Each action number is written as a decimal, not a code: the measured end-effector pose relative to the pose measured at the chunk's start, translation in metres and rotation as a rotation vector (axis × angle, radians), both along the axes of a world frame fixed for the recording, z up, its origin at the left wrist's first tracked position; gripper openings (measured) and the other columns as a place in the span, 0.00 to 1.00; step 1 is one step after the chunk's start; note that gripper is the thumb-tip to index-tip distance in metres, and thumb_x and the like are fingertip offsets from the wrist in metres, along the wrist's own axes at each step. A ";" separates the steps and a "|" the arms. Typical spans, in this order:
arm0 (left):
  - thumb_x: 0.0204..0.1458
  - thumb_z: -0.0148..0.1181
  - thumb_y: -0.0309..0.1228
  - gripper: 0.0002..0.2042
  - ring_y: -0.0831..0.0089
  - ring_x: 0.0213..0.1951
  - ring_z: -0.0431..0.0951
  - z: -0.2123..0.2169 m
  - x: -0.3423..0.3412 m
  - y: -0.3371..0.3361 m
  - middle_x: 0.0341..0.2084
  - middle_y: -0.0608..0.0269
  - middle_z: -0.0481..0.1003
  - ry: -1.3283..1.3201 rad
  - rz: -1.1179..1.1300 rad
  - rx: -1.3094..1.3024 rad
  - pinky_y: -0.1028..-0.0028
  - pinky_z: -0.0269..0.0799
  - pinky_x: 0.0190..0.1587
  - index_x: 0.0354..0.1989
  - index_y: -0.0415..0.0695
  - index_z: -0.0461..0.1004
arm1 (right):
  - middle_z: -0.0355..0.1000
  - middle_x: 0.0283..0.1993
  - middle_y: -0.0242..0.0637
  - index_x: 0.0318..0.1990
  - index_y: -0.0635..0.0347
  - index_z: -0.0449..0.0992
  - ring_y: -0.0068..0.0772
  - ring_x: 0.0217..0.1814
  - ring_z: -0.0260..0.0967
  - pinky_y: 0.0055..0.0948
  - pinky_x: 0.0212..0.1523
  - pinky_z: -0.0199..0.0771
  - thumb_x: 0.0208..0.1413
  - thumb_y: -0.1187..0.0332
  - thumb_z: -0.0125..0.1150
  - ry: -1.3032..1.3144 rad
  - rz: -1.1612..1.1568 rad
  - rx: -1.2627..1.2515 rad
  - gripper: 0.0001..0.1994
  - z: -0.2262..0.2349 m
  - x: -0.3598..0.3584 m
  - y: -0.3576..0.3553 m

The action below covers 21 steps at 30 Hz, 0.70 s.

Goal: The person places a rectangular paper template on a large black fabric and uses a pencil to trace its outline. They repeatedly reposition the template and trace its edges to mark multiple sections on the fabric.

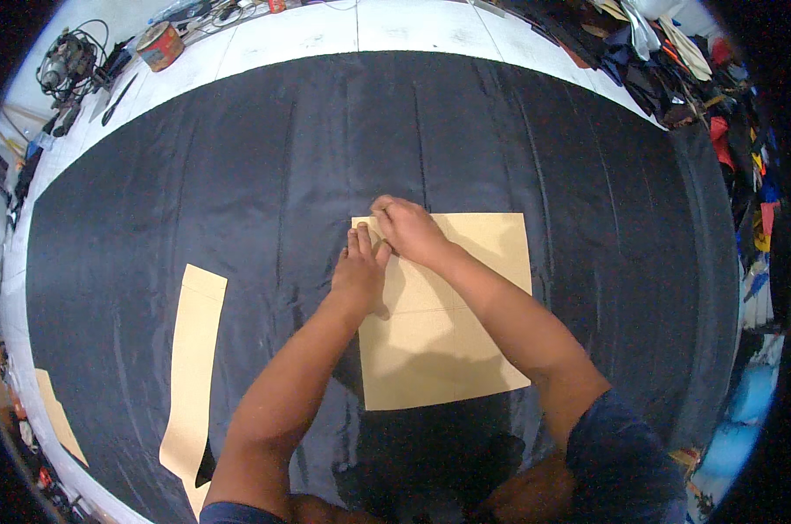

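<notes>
A tan cardboard pattern piece (465, 341), roughly rectangular, lies flat on a wide sheet of dark fabric (264, 166). My left hand (358, 266) presses flat on the pattern's left edge near its top corner, fingers together and pointing away from me. My right hand (406, 229) is closed at that same top left corner, fingertips pinched as if around a small marker that I cannot make out. Both forearms come in from the lower edge and cross over the pattern.
A long narrow tan pattern strip (192, 375) lies on the fabric to the left, another tan piece (59, 417) at the table's left edge. A tape roll (160, 45) and tools with cables (63, 65) sit far left; heaped fabric scraps (675, 70) line the right.
</notes>
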State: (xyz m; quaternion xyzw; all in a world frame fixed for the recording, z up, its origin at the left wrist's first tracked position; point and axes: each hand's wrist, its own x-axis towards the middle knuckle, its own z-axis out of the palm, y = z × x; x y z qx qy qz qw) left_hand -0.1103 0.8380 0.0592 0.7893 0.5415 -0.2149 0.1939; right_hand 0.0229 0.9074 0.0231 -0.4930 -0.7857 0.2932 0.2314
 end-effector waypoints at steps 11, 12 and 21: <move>0.23 0.84 0.53 0.70 0.36 0.73 0.46 -0.002 -0.001 0.001 0.72 0.29 0.41 0.017 0.005 -0.014 0.54 0.56 0.71 0.76 0.53 0.41 | 0.78 0.43 0.54 0.47 0.61 0.75 0.59 0.48 0.75 0.52 0.51 0.74 0.66 0.62 0.50 -0.031 -0.021 -0.051 0.13 0.004 0.003 -0.003; 0.24 0.84 0.52 0.69 0.39 0.74 0.47 -0.001 0.000 0.001 0.73 0.31 0.42 0.038 0.006 -0.021 0.54 0.56 0.71 0.77 0.55 0.41 | 0.78 0.43 0.54 0.47 0.61 0.75 0.59 0.48 0.75 0.52 0.50 0.74 0.66 0.62 0.51 -0.037 -0.011 -0.049 0.13 0.005 0.002 -0.003; 0.22 0.83 0.55 0.70 0.40 0.74 0.47 0.011 0.015 0.001 0.73 0.34 0.43 0.139 -0.115 0.086 0.51 0.47 0.74 0.75 0.44 0.44 | 0.78 0.45 0.53 0.47 0.62 0.75 0.60 0.49 0.75 0.51 0.50 0.74 0.66 0.64 0.50 -0.018 -0.174 0.012 0.12 0.003 0.069 -0.007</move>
